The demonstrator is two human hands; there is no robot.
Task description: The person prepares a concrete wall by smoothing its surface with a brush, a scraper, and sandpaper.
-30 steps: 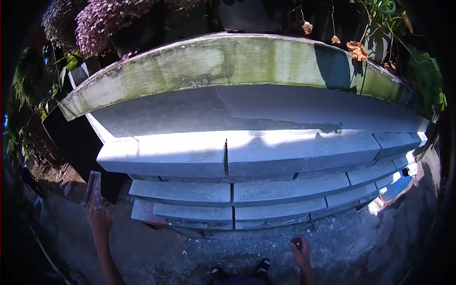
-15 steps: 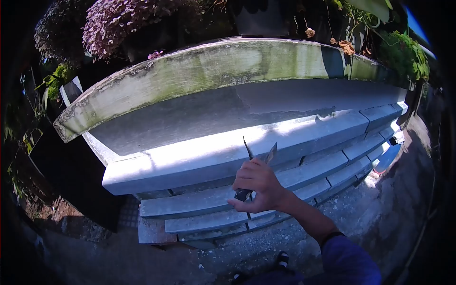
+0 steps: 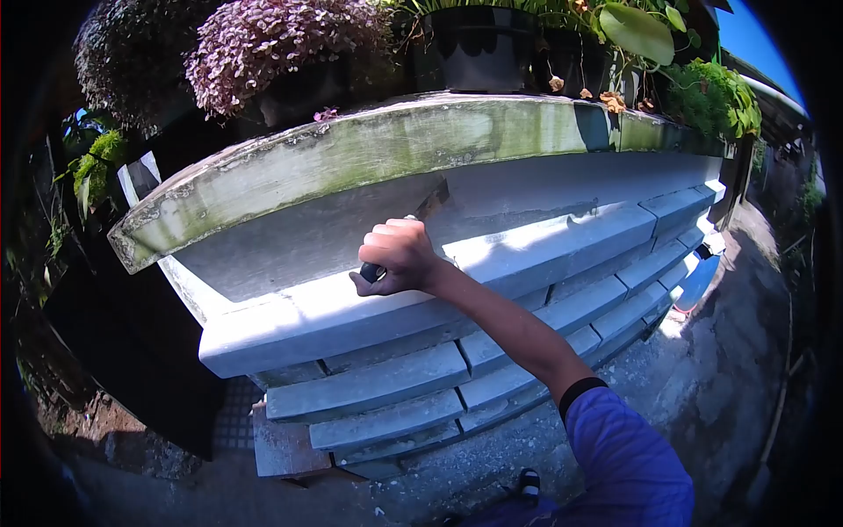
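My right hand (image 3: 399, 253) is closed around the dark handle of a trowel (image 3: 433, 198), its fist toward the upright plastered wall face (image 3: 281, 233). The trowel's blade points up past my knuckles and overlaps that face close under the mossy top slab (image 3: 369, 140). Part of the tool is hidden behind my fist. Below the hand runs a sunlit pale ledge (image 3: 272, 327), which my wrist overlaps in this view. A damp-looking darker patch covers the left part of the plaster, and a lighter area lies to the right. My left hand is out of view.
Potted plants line the top slab, among them a pinkish bushy plant (image 3: 272, 48) and a black pot (image 3: 483, 44). Stepped grey blocks (image 3: 378, 386) descend beneath the ledge. A blue container (image 3: 698, 281) stands at the right end. My sandalled foot (image 3: 529, 483) is on the ground below.
My right hand has moved up and left with the trowel, from in front of the blocks to the plastered face. The view has tilted upward, showing more of the plants.
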